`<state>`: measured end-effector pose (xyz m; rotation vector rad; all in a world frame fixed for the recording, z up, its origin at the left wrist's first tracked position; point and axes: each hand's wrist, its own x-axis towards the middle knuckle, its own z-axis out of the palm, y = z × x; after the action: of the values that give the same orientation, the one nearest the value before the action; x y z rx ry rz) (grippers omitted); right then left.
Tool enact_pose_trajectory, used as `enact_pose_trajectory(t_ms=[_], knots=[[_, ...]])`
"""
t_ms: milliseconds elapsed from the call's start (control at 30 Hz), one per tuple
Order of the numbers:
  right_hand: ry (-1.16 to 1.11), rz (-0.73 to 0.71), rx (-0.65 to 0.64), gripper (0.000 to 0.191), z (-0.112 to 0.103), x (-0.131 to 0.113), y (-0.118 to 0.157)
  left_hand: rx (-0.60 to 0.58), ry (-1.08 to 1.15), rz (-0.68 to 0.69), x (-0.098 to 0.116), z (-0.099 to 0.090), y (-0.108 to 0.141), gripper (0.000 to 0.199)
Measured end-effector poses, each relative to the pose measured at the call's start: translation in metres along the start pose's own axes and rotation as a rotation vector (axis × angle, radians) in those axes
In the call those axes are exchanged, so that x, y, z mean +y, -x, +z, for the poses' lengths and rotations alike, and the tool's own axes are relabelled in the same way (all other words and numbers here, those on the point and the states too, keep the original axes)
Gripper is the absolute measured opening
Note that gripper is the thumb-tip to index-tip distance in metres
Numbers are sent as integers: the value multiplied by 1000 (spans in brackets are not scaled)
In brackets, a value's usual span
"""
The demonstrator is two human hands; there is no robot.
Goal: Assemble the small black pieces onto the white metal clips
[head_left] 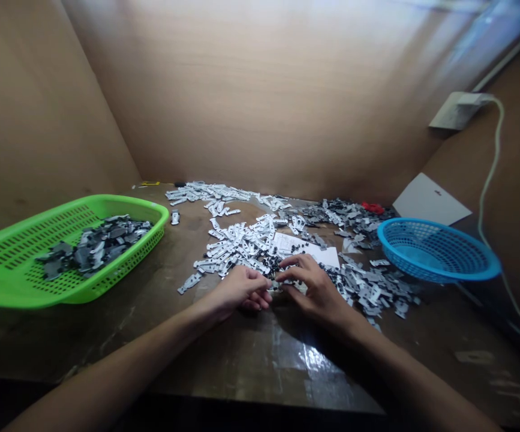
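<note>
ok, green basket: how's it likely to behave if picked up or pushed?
The green basket probably flexes a bit; its slotted walls look like thin plastic. The loose grey parts heaped inside would likely slide if tilted. Wide and shallow, it seems unlikely to tip if pushed.

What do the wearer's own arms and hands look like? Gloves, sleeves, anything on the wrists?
Left hand and right hand are both ungloved. Both forearms are bare as far as the frame shows: no sleeves, watch, bracelet or cable visible. Too soft to rule out small rings or fine markings.
</note>
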<state>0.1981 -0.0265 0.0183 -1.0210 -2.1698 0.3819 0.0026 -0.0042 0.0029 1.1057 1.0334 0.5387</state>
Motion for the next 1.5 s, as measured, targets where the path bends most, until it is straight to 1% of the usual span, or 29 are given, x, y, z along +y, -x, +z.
enact_pose_trajectory(t_ms=[133, 267, 333, 400, 467, 500, 533, 567, 600, 633, 667, 700, 733, 800, 867, 1033, 1133, 1267, 1367, 1433, 1500], knots=[[64, 51, 85, 14, -14, 15, -3, -2, 2, -13, 1, -1, 0, 27], [146, 141, 176, 12, -29, 32, -4, -5, -11, -10, 2, 0, 1, 27], [138, 126, 150, 12, -32, 32, -4, -3, -24, -9, 2, 0, 2, 28], [129, 67, 82, 12, -32, 31, -4, 0, -36, -6, 2, 0, 2, 28], [157, 42, 68, 14, -35, 37, -4, 6, -43, -12, 3, 0, 2, 28], [189, 67, 99, 16, -38, 44, -4, 11, -46, -17, 4, 0, 2, 28], [231, 125, 158, 18, -43, 54, -4, 16, -50, -22, 5, 0, 2, 29], [280, 210, 219, 22, -49, 66, -3, 19, -55, -26, 5, 0, 3, 29], [328, 326, 296, 26, -56, 79, -1, 18, -61, -28, 6, 1, 3, 30], [372, 450, 337, 32, -62, 92, 1, 14, -67, -28, 6, 1, 3, 30], [402, 528, 312, 35, -69, 104, 4, 8, -72, -29, 6, 1, 3, 31], [428, 547, 263, 34, -73, 114, 6, 2, -76, -28, 6, 1, 3, 31], [434, 542, 235, 30, -76, 121, 8, -2, -79, -28, 5, 1, 3, 32], [425, 498, 181, 22, -77, 128, 10, -3, -79, -26, 4, 0, 2, 32], [399, 438, 135, 20, -70, 126, 8, -1, -74, -20, 4, -1, 0, 33], [314, 277, -14, 21, -47, 109, 2, -2, -73, -22, 5, -2, -1, 33], [275, 236, -66, 15, -44, 104, 2, -5, -83, -17, 6, -1, 0, 32], [232, 248, -66, 8, -52, 100, 3, 2, -94, -21, 5, -1, -1, 33], [186, 261, -59, 13, -60, 94, 3, 7, -92, -25, 4, -2, -2, 33], [124, 295, -11, 17, -61, 87, 2, 9, -91, -26, 3, -3, -3, 32], [-28, 345, 49, 19, -58, 80, 1, 18, -93, -23, 1, -5, -5, 32]])
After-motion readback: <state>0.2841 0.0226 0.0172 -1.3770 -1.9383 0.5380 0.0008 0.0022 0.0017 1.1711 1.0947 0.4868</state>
